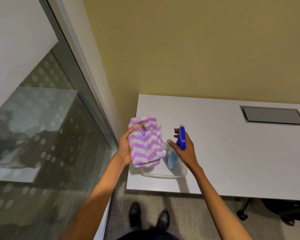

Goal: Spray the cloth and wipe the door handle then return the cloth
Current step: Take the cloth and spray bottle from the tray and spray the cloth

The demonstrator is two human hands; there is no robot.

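Note:
My left hand [126,147] holds a folded purple-and-white striped cloth [145,142] flat above the left end of the table, its face turned up. My right hand [184,148] grips a spray bottle [181,138] with a blue trigger head and a clear body; the nozzle points left toward the cloth, a short gap away. A finger rests on the trigger. No door handle is in view.
A clear plastic tray [163,174] sits on the white table [232,153] under my hands. A grey cable hatch [272,116] is set into the tabletop at the right. A glass door or panel [42,135] with a metal frame stands at the left. A chair base [246,212] shows under the table.

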